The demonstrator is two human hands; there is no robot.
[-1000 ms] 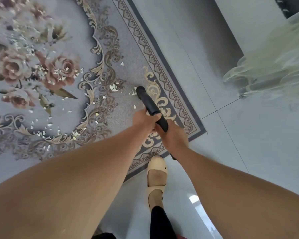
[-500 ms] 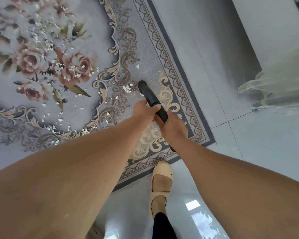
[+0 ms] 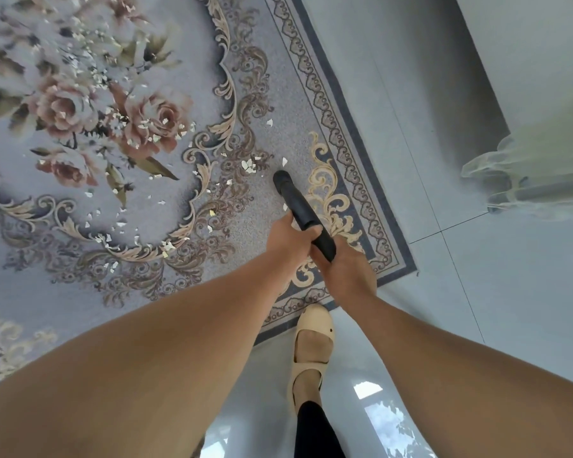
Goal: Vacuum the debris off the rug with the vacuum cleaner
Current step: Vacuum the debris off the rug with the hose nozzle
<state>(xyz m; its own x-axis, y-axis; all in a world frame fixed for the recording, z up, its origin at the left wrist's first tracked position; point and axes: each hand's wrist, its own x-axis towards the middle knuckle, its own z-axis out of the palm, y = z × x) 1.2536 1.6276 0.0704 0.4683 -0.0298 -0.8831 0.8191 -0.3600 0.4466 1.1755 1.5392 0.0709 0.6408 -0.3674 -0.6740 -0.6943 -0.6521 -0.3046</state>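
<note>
Head view, looking down. Both hands grip one black vacuum tube [image 3: 303, 213] at centre frame. Left hand [image 3: 290, 238] is wrapped around the tube from the left side, fingers curled over it. Right hand [image 3: 346, 276] is closed around the tube's lower end, just below and right of the left hand; the two hands touch or nearly touch. The tube slants up and to the left, its rounded tip lying over the grey band of the rug [image 3: 278, 137] beside a gold scroll motif. Whether the tip touches the pile cannot be told.

Debris [image 3: 248, 165]: small pale flakes. One cluster lies just left of the tip, a single flake just above it. More flakes are scattered across the rose pattern at upper left and along the curled border at centre left.

The rug fills the left and centre of the frame; its corner points to the right of the hands. Pale tiled floor [image 3: 477, 292] at right and bottom. A beige shoe [image 3: 313, 338] stands on the floor, toe at the rug's edge, below the hands. Sheer pale fabric [image 3: 536, 166] at the right edge.
</note>
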